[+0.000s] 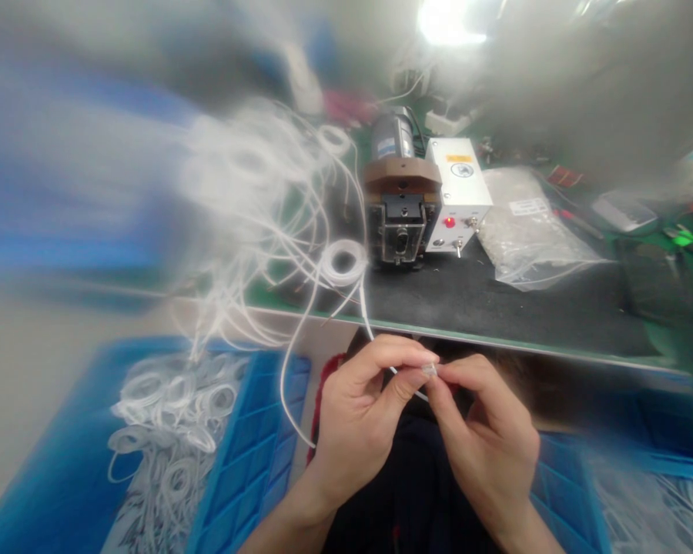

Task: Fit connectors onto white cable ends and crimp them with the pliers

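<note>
My left hand [358, 415] and my right hand [485, 431] meet below the table edge, fingertips pinched together. Between them sits a small clear connector [429, 371] at the end of a thin white cable [365, 312]. The left hand pinches the cable just behind the connector. The right hand's thumb and forefinger close on the connector itself. The cable runs up to a small white coil [343, 263] lying on the table edge.
A small bench machine [424, 196] with a white control box and red lamp stands on the black mat [497, 304]. Beside it lies a clear plastic bag [525, 231]. A tangle of white cable coils [254, 192] covers the left. A blue crate [254, 431] holds more coils.
</note>
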A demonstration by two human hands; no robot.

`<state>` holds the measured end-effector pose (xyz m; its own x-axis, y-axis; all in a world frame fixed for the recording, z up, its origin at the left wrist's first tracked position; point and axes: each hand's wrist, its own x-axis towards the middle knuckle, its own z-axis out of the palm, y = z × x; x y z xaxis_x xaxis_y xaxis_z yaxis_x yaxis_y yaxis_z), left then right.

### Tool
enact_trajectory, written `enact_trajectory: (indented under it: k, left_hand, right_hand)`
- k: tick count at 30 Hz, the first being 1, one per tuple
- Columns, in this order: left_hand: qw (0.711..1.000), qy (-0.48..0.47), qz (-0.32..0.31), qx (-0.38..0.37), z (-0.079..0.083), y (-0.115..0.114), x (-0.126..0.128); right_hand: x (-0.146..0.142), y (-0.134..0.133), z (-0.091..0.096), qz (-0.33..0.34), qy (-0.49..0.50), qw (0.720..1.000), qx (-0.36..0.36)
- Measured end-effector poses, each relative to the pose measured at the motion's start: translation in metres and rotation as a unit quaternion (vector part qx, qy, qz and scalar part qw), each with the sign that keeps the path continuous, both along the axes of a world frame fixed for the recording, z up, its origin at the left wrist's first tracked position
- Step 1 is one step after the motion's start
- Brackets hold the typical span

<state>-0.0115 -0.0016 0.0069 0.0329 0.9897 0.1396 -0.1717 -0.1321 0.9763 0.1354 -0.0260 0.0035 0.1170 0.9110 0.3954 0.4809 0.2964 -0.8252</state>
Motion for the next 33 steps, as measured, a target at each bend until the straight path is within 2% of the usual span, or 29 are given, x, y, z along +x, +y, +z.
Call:
enact_trajectory:
  k: [11, 20, 28, 33]
  left_hand:
    - [0.998, 0.054, -0.021, 0.032, 0.0015, -0.0042, -0.0037]
    - [0.997, 0.059, -0.029, 0.038, 0.0000, -0.0043, -0.0057]
    - [0.998, 0.049, -0.028, 0.022, -0.0024, -0.0044, -0.0060]
    - [0.999, 0.000, -0.033, 0.003, -0.0063, -0.0025, -0.0078]
  right_hand:
    - [-0.0003, -0.0012, -0.0047, 0.003, 0.015, 1.000, 0.002]
    - [0.0002, -0.0037, -0.0056, 0.001, 0.016, 1.000, -0.001]
    - [-0.0008, -0.0029, -0.0047, -0.002, 0.019, 1.000, 0.001]
    - [-0.0021, -0.0043, -0.0020, -0.012, 0.012, 1.000, 0.007]
